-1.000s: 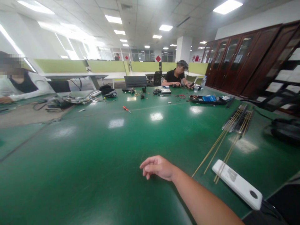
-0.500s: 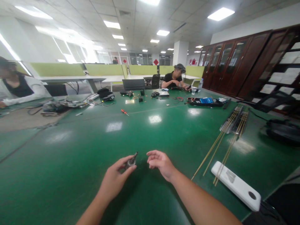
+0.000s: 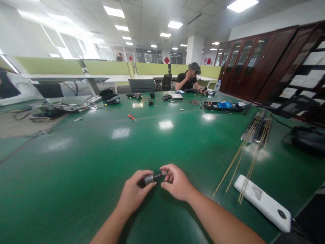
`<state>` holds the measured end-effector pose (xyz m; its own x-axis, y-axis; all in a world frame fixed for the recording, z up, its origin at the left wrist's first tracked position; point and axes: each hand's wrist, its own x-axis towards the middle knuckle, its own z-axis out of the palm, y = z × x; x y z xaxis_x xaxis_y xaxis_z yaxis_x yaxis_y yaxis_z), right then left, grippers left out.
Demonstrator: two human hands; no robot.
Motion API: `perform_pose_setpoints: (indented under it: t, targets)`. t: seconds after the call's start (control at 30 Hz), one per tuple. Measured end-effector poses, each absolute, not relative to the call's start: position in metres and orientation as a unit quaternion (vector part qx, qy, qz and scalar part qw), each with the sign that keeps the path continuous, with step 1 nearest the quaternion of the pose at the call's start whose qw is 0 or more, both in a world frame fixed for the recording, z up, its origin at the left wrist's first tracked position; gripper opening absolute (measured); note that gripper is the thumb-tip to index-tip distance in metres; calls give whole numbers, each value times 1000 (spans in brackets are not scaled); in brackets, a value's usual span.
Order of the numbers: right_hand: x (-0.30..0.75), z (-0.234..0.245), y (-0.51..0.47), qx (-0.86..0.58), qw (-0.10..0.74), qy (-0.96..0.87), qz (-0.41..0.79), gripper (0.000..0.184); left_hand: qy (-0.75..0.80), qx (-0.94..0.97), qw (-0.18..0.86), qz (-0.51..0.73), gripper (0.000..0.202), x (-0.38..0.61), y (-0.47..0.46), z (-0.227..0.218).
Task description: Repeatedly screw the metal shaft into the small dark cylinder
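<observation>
Over the near part of the green table (image 3: pixel 101 159), both my hands meet on a small metal cylinder with a thin dark shaft (image 3: pixel 153 177). My left hand (image 3: pixel 133 195) is closed around the silver cylinder end. My right hand (image 3: pixel 175 182) pinches the dark shaft end with its fingertips. The part is held level, just above the table surface.
Thin brass rods (image 3: pixel 241 159) and a white flat device (image 3: pixel 262 202) lie to my right, with dark strips (image 3: pixel 256 127) beyond. A red screwdriver (image 3: pixel 132 117) lies mid-table. Across the table, a seated person (image 3: pixel 190 81) works among tools and a dark tray (image 3: pixel 223 106). Cables clutter the left (image 3: pixel 56 109).
My left hand came into view with the small metal part. My right hand closed in from the right and now grips its shaft end; the part has turned level.
</observation>
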<state>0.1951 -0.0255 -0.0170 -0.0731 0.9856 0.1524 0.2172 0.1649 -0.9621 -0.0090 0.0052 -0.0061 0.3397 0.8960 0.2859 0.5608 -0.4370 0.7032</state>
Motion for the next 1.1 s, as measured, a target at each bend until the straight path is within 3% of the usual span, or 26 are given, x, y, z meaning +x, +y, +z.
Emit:
perform_pose_setpoints:
  t: [0.4,0.97,1.1]
  targets:
    - [197,-11,-27,-507,446,-619,402,28,443,791,261,331,27,-6,1,-2]
    - [198,-7,-27,-502,429,-645,384,12,419,806,253,332,26,-3,-2,0]
    - [198,-5,-28,-502,432,-638,392,15,420,803,259,334,26,-2,-3,1]
